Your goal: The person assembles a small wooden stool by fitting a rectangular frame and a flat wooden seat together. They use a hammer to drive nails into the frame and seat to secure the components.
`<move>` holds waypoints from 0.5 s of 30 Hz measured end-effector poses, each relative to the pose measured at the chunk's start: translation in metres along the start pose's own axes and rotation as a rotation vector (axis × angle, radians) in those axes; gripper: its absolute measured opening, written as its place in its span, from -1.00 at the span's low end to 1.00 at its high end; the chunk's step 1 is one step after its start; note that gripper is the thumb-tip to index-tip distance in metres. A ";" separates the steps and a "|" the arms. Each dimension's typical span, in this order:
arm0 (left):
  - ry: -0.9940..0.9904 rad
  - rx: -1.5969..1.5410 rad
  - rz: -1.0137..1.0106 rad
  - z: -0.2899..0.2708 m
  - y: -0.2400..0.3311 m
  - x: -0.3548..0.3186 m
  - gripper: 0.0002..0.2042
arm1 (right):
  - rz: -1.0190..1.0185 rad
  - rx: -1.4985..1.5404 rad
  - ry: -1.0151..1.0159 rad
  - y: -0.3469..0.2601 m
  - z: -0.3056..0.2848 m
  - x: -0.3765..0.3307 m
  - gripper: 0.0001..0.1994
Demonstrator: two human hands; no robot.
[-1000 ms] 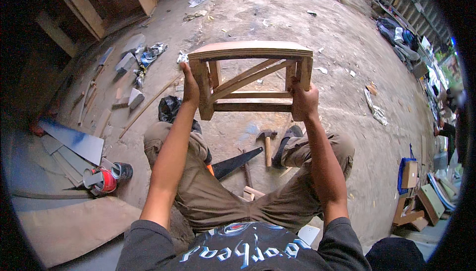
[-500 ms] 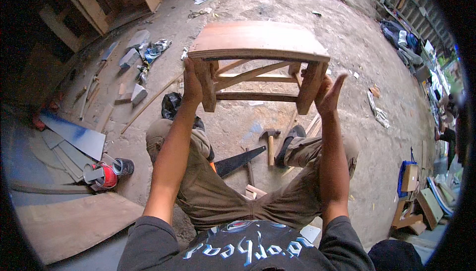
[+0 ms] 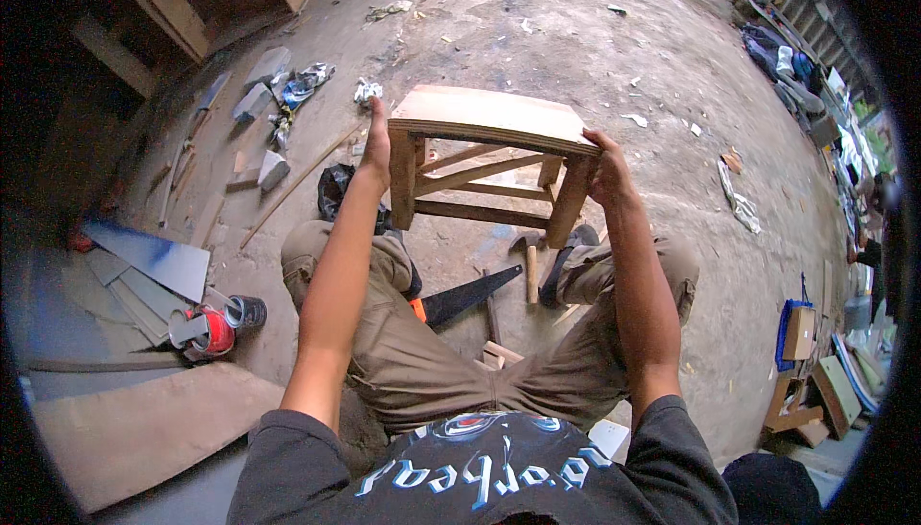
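Note:
A small wooden stool (image 3: 489, 110) with a pale plywood top, stout legs and slanting cross braces is held up in front of me, over the floor between my feet. My left hand (image 3: 378, 153) presses against its left side, thumb or finger pointing up past the top's edge; the other fingers are partly hidden. My right hand (image 3: 610, 172) grips the right side, fingers over the top's edge beside the leg. Below the stool lie a handsaw (image 3: 472, 296) with an orange handle and a hammer (image 3: 532, 274), partly covered by a stool leg.
Wood offcuts (image 3: 499, 356) lie between my legs. On the left stand paint cans (image 3: 219, 329) beside metal sheets (image 3: 149, 254) and a large board (image 3: 158, 424). Grey blocks (image 3: 253, 103) and a long stick (image 3: 299, 185) lie farther off. Boards (image 3: 833, 395) lean at right.
The stool has come lower and looks smaller, its right side drawn in toward the left. My right hand has shifted from the leg, with raised fingers, to gripping the top's edge.

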State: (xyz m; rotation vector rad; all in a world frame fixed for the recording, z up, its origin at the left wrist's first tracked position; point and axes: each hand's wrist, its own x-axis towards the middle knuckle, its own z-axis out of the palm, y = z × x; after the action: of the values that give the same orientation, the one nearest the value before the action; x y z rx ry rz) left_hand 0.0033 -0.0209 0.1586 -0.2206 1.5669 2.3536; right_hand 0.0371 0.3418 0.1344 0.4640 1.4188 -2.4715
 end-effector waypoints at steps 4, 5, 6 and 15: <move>-0.082 -0.120 -0.118 -0.024 0.007 0.008 -0.40 | 0.106 -0.013 -0.001 -0.002 0.027 -0.009 -0.62; -0.080 -0.125 -0.139 -0.030 0.006 0.009 -0.42 | 0.132 0.004 -0.004 -0.001 0.031 -0.012 -0.61; -0.077 -0.130 -0.159 -0.036 0.005 0.009 -0.44 | 0.158 0.021 -0.006 0.000 0.035 -0.014 -0.60; 0.013 -0.100 -0.221 -0.020 0.008 -0.002 -0.49 | 0.115 -0.006 -0.050 0.004 0.011 0.000 -0.60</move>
State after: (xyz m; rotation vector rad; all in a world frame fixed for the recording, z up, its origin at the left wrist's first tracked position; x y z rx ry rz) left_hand 0.0021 -0.0428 0.1582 -0.4102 1.3544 2.2625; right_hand 0.0372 0.3306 0.1364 0.4652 1.3404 -2.3709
